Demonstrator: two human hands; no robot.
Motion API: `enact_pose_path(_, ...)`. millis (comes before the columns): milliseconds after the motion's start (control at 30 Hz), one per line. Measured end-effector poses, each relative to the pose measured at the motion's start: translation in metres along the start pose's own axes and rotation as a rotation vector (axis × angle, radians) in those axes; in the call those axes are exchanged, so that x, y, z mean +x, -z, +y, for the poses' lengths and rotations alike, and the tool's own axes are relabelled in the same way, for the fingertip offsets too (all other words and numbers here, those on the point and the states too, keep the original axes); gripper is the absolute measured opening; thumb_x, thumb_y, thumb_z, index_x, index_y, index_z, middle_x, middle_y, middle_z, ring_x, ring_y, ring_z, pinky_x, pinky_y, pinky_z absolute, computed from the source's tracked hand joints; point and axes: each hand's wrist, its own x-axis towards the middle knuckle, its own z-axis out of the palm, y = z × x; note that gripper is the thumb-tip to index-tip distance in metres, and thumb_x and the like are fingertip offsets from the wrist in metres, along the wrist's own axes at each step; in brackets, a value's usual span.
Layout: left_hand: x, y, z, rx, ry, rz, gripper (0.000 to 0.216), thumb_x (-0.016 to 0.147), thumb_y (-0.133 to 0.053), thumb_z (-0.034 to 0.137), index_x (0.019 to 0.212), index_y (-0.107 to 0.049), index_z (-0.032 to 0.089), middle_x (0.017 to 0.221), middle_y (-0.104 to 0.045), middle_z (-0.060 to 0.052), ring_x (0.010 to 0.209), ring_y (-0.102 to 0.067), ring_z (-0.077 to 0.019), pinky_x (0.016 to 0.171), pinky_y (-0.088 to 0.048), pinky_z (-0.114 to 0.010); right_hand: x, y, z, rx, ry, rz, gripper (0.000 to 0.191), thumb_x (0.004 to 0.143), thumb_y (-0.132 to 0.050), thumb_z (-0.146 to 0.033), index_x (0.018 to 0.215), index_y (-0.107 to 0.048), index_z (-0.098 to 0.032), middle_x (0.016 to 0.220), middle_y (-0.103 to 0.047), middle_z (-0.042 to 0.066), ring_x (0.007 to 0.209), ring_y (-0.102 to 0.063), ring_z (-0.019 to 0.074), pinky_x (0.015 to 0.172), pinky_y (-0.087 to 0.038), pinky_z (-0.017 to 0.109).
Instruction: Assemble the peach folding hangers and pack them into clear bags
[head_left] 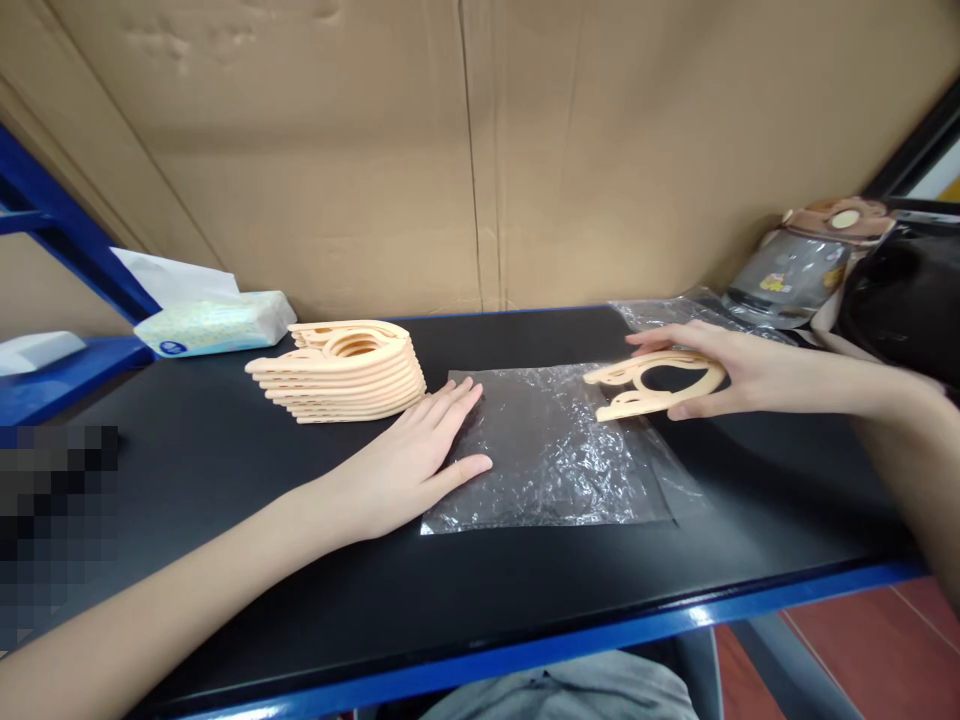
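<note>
Peach plastic piece (pixel 634 405) sits over the clear bag's (pixel 555 450) right side, gripped in our right hand (pixel 735 365), thumb near, fingers far. Early stage, we judge: one piece apart, the rest in a stack (pixel 345 385) at left, none visible inside the bag. Our left hand (pixel 405 460), open and palm down, lies flat across the bag's left edge, gripping nothing.

2 hands (pixel 420 450), 1 hanger stack (pixel 349 387)

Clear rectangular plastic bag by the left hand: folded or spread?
Spread: the clear plastic bag lies flat across the black tabletop, left hand on its left side.
</note>
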Motion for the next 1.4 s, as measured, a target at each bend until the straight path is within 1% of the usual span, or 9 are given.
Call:
enact_pose_path(167, 0.001, 0.001, 0.002, 0.003, 0.015, -0.04, 0.075, 0.095, -0.03, 0.061, 0.151, -0.021, 0.011, 0.157, -0.021, -0.016, 0.146, -0.018, -0.029, 0.116, -0.027, -0.05, 0.013, -0.016, -0.01, -0.007, 0.08, 0.056, 0.077, 0.074, -0.066, -0.059, 0.14, -0.042, -0.028, 0.143, -0.05, 0.008, 0.129, -0.044, 0.0348, 0.105, -0.036, 0.054)
enact_pose_path(433, 0.001, 0.0, 0.002, 0.007, 0.007, -0.032, 0.075, 0.095, -0.032, 0.061, 0.151, -0.02, 0.013, 0.158, -0.02, -0.016, 0.146, -0.02, -0.0289, 0.116, -0.027, -0.049, 0.026, -0.042, -0.032, 0.056, 0.092, 0.073, 0.081, 0.069, -0.069, -0.062, 0.139, -0.042, -0.029, 0.124, -0.063, 0.007, 0.119, -0.048, 0.0334, 0.104, -0.027, 0.056)
enact_pose_path(567, 0.001, 0.001, 0.003, 0.009, 0.029, -0.065, 0.078, 0.095, -0.029, 0.062, 0.152, -0.016, 0.01, 0.159, -0.016, -0.015, 0.146, -0.018, -0.0281, 0.117, -0.024, -0.048, 0.03, -0.053, -0.037, 0.058, 0.118, 0.112, 0.08, 0.072, -0.067, -0.063, 0.139, -0.043, -0.027, 0.125, -0.062, 0.008, 0.12, -0.047, 0.0314, 0.105, -0.025, 0.052)
enact_pose_path(767, 0.001, 0.002, 0.004, 0.012, 0.049, -0.089, 0.08, 0.094, -0.027, 0.065, 0.153, -0.015, 0.011, 0.16, -0.012, -0.013, 0.147, -0.014, -0.0279, 0.118, -0.022, -0.049, 0.022, -0.038, -0.019, -0.043, 0.08, 0.035, 0.085, 0.07, -0.067, -0.066, 0.141, -0.041, -0.028, 0.123, -0.063, 0.006, 0.12, -0.045, 0.0333, 0.106, -0.025, 0.052)
enact_pose_path(867, 0.0, 0.0, 0.004, 0.021, 0.066, -0.105, 0.08, 0.093, -0.027, 0.067, 0.153, -0.017, 0.014, 0.16, -0.011, -0.012, 0.148, -0.01, -0.0291, 0.117, -0.021, -0.051, 0.018, -0.028, -0.01, -0.031, 0.075, 0.001, 0.079, 0.075, -0.065, -0.062, 0.142, -0.038, -0.031, 0.117, -0.066, 0.003, 0.119, -0.049, 0.0311, 0.106, -0.026, 0.051)
enact_pose_path(1033, -0.001, -0.001, 0.003, 0.008, 0.081, -0.122, 0.076, 0.093, -0.028, 0.066, 0.153, -0.018, 0.021, 0.161, -0.011, -0.011, 0.148, -0.009, -0.0312, 0.117, -0.02, -0.054, 0.024, -0.035, -0.02, 0.049, 0.147, 0.065, 0.066, 0.082, -0.063, -0.052, 0.139, -0.037, -0.031, 0.112, -0.07, 0.0, 0.12, -0.055, 0.0255, 0.112, -0.018, 0.05)
enact_pose_path(1200, 0.0, 0.001, 0.002, -0.008, 0.033, -0.113, 0.057, 0.096, -0.03, 0.061, 0.149, -0.025, 0.039, 0.162, -0.009, -0.005, 0.147, -0.009, -0.0336, 0.115, -0.021, -0.057, 0.032, -0.056, -0.037, 0.061, 0.133, 0.236, 0.067, 0.083, -0.064, -0.046, 0.141, -0.035, -0.029, 0.112, -0.07, 0.0, 0.121, -0.054, 0.0254, 0.109, -0.024, 0.049)
enact_pose_path(1300, 0.001, 0.001, 0.002, -0.009, 0.029, -0.114, 0.055, 0.096, -0.03, 0.061, 0.148, -0.024, 0.043, 0.162, -0.006, -0.004, 0.147, -0.008, -0.0346, 0.115, -0.021, -0.058, 0.033, -0.062, -0.044, -0.02, 0.134, 0.338, 0.061, 0.083, -0.066, -0.039, 0.137, -0.041, -0.026, 0.102, -0.072, 0.0, 0.111, -0.06, 0.0253, 0.103, -0.033, 0.047)
enact_pose_path(1400, 0.001, 0.0, 0.002, -0.003, 0.033, -0.119, 0.055, 0.096, -0.03, 0.061, 0.148, -0.023, 0.044, 0.162, -0.005, -0.003, 0.147, -0.007, -0.0348, 0.115, -0.02, -0.058, 0.033, -0.065, -0.049, -0.095, 0.134, 0.381, 0.058, 0.081, -0.069, -0.036, 0.133, -0.045, -0.023, 0.096, -0.072, 0.0, 0.102, -0.063, 0.0253, 0.097, -0.038, 0.044)
